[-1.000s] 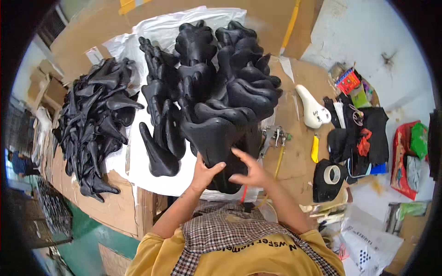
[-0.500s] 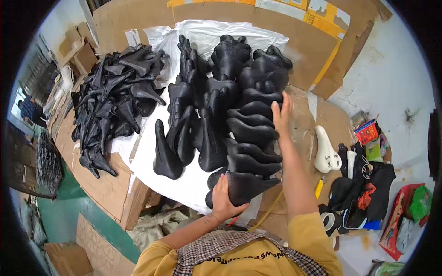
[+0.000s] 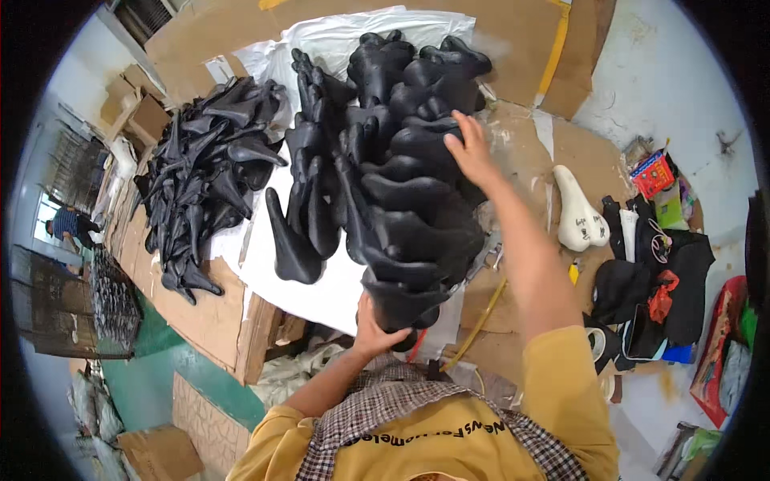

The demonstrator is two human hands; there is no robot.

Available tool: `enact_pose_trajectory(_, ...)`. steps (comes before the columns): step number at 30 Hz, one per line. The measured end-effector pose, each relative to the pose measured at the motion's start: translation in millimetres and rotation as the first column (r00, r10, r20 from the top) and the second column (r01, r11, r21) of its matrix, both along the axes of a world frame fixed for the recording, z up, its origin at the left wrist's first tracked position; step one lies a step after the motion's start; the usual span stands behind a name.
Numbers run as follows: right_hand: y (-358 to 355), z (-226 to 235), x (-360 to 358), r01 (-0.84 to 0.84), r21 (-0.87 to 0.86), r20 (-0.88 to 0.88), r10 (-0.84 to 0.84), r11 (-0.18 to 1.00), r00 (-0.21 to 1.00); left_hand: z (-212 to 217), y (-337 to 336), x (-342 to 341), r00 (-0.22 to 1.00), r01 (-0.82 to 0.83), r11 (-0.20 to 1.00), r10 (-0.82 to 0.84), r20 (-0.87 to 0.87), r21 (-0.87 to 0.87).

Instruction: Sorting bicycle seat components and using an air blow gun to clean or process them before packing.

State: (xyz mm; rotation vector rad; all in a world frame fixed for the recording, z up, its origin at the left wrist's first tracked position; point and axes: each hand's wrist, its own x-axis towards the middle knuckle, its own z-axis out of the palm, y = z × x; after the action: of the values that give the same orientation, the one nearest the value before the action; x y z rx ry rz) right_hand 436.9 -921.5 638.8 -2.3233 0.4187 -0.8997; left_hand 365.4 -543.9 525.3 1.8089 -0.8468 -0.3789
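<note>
Black bicycle saddles stand in a tight row point(image 3: 409, 228) running from near to far on the white sheet. My left hand point(image 3: 373, 330) is wrapped round the near end of this row, thumb on the nearest saddle point(image 3: 401, 303); some fingers are hidden. At the row's far end my right hand point(image 3: 473, 152) rests against a saddle point(image 3: 425, 143), its fingers stretched out and the thumb apart. Left of the row are more black saddles, among them one point(image 3: 295, 255) lying by itself at the near edge of the group.
A heap of black saddle covers point(image 3: 204, 176) lies on the cardboard-topped table at left. On the right are a white saddle point(image 3: 579, 212), dark cloths point(image 3: 690, 272) and a tape roll point(image 3: 595, 343). Cardboard point(image 3: 513, 40) stands behind. A person point(image 3: 68, 224) bends over far left.
My right hand has shifted slightly left and away from me along the row. The left hand is lower on the near saddle, and the row's near part now leans differently. The whole view has shifted.
</note>
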Motion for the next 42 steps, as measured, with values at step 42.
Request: enact_pose_trajectory(42, 275.3, -87.7, -161.2, 0.269, 0.352, -0.428, -0.101, 0.897, 0.898, 122.4, 34.0, 217.5, 0.852, 0.042, 0.971, -0.157, -0.499, -0.235)
